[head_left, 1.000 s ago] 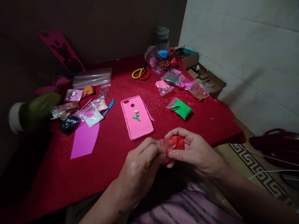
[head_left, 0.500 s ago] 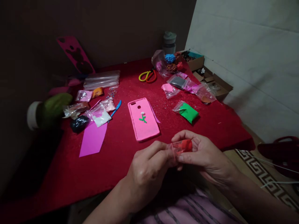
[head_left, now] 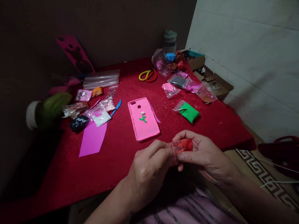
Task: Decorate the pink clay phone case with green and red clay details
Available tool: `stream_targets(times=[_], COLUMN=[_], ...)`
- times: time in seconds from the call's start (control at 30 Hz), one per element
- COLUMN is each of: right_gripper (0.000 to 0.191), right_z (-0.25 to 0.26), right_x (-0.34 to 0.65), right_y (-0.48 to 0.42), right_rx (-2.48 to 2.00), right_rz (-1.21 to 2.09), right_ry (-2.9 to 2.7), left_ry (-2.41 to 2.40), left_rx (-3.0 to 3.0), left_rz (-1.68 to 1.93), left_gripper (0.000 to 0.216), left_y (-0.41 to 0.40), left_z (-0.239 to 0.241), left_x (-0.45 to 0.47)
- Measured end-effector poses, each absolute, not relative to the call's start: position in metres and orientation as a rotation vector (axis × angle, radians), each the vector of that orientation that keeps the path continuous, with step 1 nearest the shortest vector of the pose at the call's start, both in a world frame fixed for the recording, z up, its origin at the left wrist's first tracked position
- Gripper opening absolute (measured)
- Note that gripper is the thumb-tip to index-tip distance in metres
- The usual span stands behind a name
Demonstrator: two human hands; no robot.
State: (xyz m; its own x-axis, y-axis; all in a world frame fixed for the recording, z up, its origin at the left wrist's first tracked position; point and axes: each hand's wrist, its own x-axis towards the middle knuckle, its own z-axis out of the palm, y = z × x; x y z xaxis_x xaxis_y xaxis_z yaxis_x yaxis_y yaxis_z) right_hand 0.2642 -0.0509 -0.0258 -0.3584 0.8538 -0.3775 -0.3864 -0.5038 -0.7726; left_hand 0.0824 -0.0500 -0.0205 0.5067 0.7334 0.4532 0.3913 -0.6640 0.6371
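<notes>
Between my two hands is a small clear plastic bag with a soft red lump of clay at its right end. My left hand pinches the bag's left end, its fingertips partly hidden inside or behind the plastic. My right hand grips the bag near the red clay, thumb on top and fingers curled behind. Just beyond my hands lies a pink phone case, decorated with a green stem and a small white bloom. A bag of green clay rests on the table to its right.
Several small clay bags, a blue modelling knife and a purple sheet lie on the left of the red table. Farther back are yellow-and-red-handled scissors, a lidded bottle and cardboard boxes. A green bottle lies at far left.
The red clay bag has shifted slightly in my hands, and the lump looks rounder and a little differently turned. Both hands keep nearly the same place; the table things stay put.
</notes>
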Motion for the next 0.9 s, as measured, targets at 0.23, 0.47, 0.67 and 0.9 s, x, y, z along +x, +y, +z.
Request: stream_targets(times=[0.23, 0.47, 0.67, 0.9], right_gripper=[0.032, 0.031, 0.031, 0.034], right_z=[-0.029, -0.027, -0.024, -0.021], right_x=[0.265, 0.265, 0.263, 0.263], right_y=[-0.050, -0.049, -0.049, -0.049], right_rx=[-1.015, -1.015, -1.013, -1.041], right_rz=[1.947, 1.933, 1.901, 1.883], right_ry=[-0.760, -0.747, -0.722, -0.683], left_ry=[0.922, 0.908, 0.879, 0.852], left_rx=[2.280, 2.244, 1.931, 0.888], left_rz=[0.976, 0.966, 0.970, 0.936], left_gripper=[0.010, 0.011, 0.011, 0.007], left_y=[-0.050, -0.051, -0.051, -0.048], left_z=[-0.020, -0.019, -0.012, -0.008], left_x=[0.082, 0.082, 0.083, 0.072])
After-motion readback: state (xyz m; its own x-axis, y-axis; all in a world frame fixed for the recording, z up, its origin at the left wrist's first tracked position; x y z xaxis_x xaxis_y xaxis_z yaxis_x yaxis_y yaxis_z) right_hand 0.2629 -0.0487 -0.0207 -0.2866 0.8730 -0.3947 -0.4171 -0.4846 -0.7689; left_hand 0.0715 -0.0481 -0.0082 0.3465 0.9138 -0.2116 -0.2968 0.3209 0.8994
